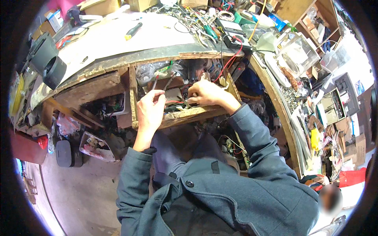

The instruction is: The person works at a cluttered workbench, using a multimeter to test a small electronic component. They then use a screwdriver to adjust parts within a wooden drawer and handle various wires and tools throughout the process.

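Workbench (157, 52), one: spreading across the back, its top bearing scattered tools and wires.
Drawer (185, 116), one in use: standing open beneath the bench edge. Opening appears done; handling inside appears unfinished, since both hands are occupying it and its contents are lying mixed.
Hands, two. Right hand (208, 93): reaching in with fingers bending downward among the contents; whether they are gripping anything cannot be told. Left hand (151, 104): pinching a slim rod between thumb and fingertips.
Clear plastic wrapping (145, 70): lying at the drawer's back left, pieces not countable.
Dark-handled tool (134, 31), one, yellow-ended: lying on the bench's white sheet, apart from both hands.
Slim rod (155, 81), one: pointing up from the left fingertips, over the drawer's left part.
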Tool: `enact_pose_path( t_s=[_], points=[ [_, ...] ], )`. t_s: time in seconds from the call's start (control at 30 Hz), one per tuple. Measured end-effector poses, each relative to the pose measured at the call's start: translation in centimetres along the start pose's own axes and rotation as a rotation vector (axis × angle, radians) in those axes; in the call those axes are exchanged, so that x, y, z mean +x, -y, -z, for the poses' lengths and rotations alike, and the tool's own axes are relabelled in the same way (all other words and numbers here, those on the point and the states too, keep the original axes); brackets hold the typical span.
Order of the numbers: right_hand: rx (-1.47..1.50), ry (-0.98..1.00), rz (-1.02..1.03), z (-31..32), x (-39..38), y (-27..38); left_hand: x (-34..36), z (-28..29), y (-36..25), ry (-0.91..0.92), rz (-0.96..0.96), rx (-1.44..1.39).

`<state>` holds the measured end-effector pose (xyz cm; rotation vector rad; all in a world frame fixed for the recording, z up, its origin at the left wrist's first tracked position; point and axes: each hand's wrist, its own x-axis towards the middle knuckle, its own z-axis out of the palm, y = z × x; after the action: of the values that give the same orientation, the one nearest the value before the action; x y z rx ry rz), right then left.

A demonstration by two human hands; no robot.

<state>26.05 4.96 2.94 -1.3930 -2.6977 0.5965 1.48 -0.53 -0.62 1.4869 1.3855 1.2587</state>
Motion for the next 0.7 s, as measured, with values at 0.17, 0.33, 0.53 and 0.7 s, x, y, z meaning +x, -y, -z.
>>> enact_pose_path(
  t_s=[0.17, 0.33, 0.53, 0.7],
  points=[
    [-0.162, 0.075, -0.091, -0.5, 1.0, 2.3, 0.0, -0.1, 0.8, -0.037, -0.064, 0.062],
    [-0.033, -0.107, 0.092, 1.4, -0.5, 1.5, 0.4, 0.1, 1.0, -0.075, -0.037, -0.072],
    [0.344, -0.093, 0.271, 1.7, -0.8, 1.6, 0.7, 0.8, 1.0, -0.062, -0.011, -0.222],
    [0.042, -0.204, 0.041, 2.5, -1.2, -2.1, 0.4, 0.5, 0.7, -0.082, -0.018, -0.247]
  ],
)
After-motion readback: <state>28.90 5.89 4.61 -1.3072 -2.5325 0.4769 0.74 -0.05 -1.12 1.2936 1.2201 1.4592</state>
